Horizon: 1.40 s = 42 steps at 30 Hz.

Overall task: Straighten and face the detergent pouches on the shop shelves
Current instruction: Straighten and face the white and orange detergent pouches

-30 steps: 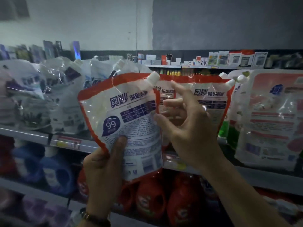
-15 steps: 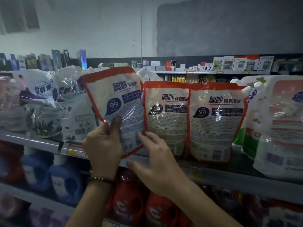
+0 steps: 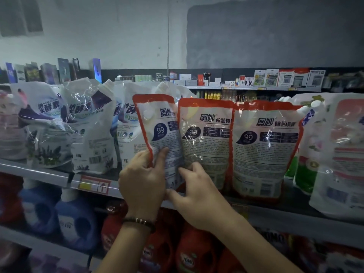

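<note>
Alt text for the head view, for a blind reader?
The left hand grips a tilted red-edged white plastic detergent pouch by its lower edge; the right hand touches its bottom. Two matching pouches stand beside it on the shelf.

A shop aisle: shelves (image 3: 39, 174) hold rows of identical detergent pouches (image 3: 264, 146), with a price label (image 3: 94, 186) on the edge, bottles (image 3: 76, 219) below and boxed goods (image 3: 285, 77) behind.
</note>
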Motion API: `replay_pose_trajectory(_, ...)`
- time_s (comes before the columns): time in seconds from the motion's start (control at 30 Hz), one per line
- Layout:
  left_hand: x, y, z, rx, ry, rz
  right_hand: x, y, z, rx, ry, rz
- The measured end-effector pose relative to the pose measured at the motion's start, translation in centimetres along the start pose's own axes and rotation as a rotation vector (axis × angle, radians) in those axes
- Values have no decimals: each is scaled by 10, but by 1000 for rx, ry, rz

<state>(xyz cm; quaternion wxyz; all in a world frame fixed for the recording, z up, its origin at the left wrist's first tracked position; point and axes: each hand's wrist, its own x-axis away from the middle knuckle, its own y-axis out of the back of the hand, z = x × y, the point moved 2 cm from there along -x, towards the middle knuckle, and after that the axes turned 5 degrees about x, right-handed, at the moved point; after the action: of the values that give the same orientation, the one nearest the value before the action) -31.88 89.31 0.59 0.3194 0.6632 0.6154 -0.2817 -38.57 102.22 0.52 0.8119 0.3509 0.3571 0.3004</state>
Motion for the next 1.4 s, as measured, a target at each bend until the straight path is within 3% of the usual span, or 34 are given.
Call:
replay_pose_trajectory(0.2,5,-21,-8,-18,-47,-42,-5,1,-15,50,-8,-21)
replay_pose_trajectory(0.43,-8,-50,4,-13,-135,-26,-4,0,-29,-69,-42,-112)
replay_pose_trajectory(0.6,-2,-74,6,-143,-254,-103,6,4,-34,-105,-33,-107)
replay_pose_trajectory(0.77,5,-92,6,-163,-294,-77,22,21,-47,-120,-91,-244)
replay_pose_trajectory(0.97,8,-77,3,76,-223,-65,43,40,-49,-222,-126,-397)
replay_pose_trajectory(1.07,4,-65,-22,155,-354,-177,51,46,-48,-271,-132,-401)
replay_pose_trajectory(1.13,-9,-60,-46,109,-456,-110,53,50,-49,-285,-139,-378)
replay_pose_trajectory(1.3,-46,-69,-101,-31,-582,284,50,57,-49,-281,-169,-292)
replay_pose_trajectory(1.4,-63,-83,-112,-150,-564,458,49,58,-51,-276,-185,-287)
